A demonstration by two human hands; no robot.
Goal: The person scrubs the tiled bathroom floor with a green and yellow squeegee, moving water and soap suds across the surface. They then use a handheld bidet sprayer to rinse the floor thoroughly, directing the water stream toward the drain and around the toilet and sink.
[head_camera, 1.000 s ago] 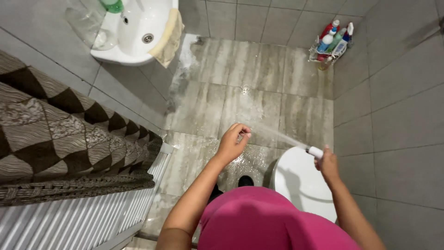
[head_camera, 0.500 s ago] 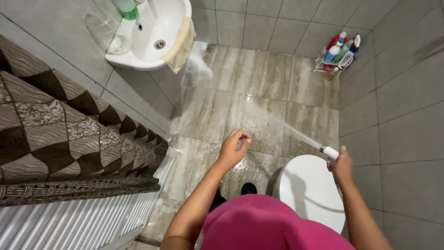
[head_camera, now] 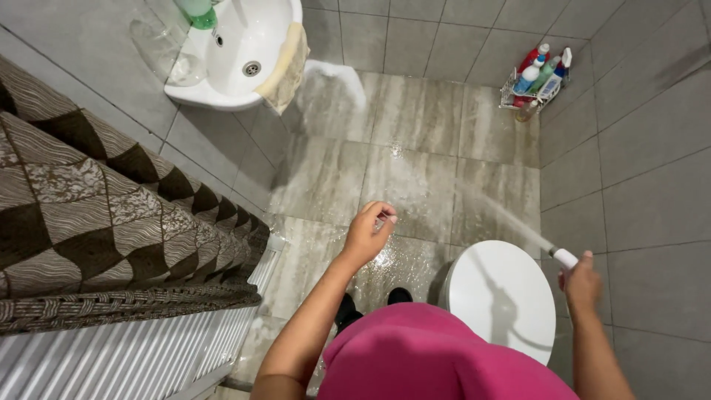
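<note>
My right hand [head_camera: 580, 284] grips a white spray nozzle [head_camera: 565, 258] beside the closed white toilet lid [head_camera: 503, 296]. A jet of water [head_camera: 489, 209] shoots from the nozzle up and to the left across the wet grey tiled floor [head_camera: 415, 170]. My left hand [head_camera: 368, 233] hovers above the floor in front of me, fingers pinched together; whether anything is in them I cannot tell. A pink garment [head_camera: 437, 355] covers my body at the bottom of the view.
A white washbasin [head_camera: 233, 63] with a beige cloth [head_camera: 285, 67] over its rim hangs on the left wall. A brown patterned towel [head_camera: 96, 215] lies over a white radiator [head_camera: 111, 359]. A wire rack of bottles [head_camera: 537, 78] stands in the far right corner.
The view has tilted, so hands and toilet sit lower right. My right hand with the nozzle has shifted right; the water jet still sprays across the floor.
</note>
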